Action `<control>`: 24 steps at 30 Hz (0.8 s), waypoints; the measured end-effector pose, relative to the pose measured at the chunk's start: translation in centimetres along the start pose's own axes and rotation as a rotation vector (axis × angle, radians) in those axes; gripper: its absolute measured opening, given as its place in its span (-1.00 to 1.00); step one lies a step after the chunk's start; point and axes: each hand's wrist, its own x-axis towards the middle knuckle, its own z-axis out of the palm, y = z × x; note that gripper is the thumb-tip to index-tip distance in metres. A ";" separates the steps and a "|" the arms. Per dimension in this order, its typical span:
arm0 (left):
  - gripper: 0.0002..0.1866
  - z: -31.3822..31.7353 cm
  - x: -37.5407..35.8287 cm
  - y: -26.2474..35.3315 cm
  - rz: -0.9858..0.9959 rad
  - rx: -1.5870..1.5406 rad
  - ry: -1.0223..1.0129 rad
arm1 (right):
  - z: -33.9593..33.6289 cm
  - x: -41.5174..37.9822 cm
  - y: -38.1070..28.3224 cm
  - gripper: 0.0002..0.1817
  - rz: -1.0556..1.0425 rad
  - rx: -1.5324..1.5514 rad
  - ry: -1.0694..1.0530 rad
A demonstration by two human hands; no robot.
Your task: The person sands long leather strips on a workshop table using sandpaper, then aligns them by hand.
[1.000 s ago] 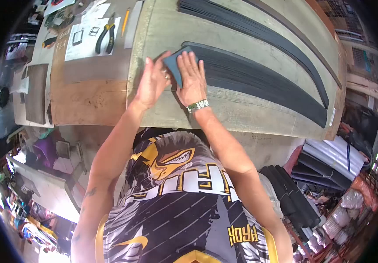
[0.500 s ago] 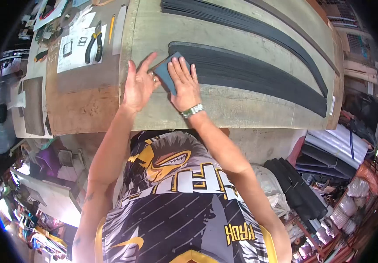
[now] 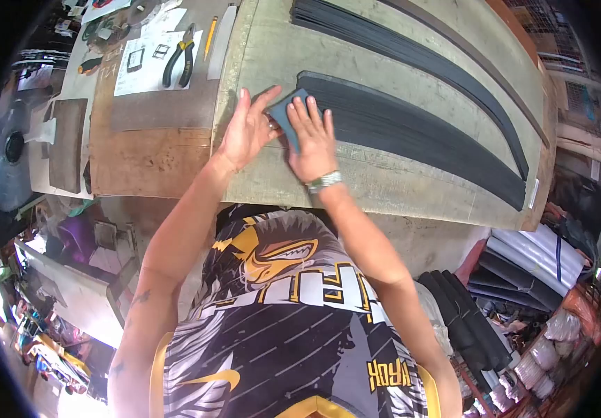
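On the worktable (image 3: 398, 171), a long curved stack of dark strips (image 3: 412, 132) has its left end near my hands. A small blue-grey piece (image 3: 284, 115) lies at that end. My right hand (image 3: 311, 143) rests flat on the piece, fingers stretched out, a metal watch on its wrist. Just left of the piece is my left hand (image 3: 246, 132), palm partly up and fingers apart, with nothing held. Its fingertips are close to the piece's left edge; whether they touch it I cannot tell.
A second curved stack (image 3: 419, 52) lies farther back. Pliers (image 3: 178, 63) rest on a marked paper (image 3: 133, 76) at the left, beside a yellow pencil (image 3: 210, 38) and a flat grey strip (image 3: 223, 42). Dark rolls (image 3: 464, 320) stand below the table at the right.
The view has shifted, so the table and its items appear farther right. Both hands keep nearly the same places by the blue-grey piece, with my right hand still on it.
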 end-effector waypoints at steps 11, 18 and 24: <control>-0.44 3.3 7.1 0.5 0.199 1.464 0.403 | -7.1 -3.7 20.1 -0.26 0.801 -0.336 0.250; -0.54 4.1 7.6 2.5 0.112 1.191 0.379 | -5.6 -1.1 10.7 -0.38 0.138 -0.220 0.176; -0.68 2.9 10.0 1.7 0.179 1.053 0.485 | -8.2 -9.0 30.9 -0.51 0.554 -0.406 0.576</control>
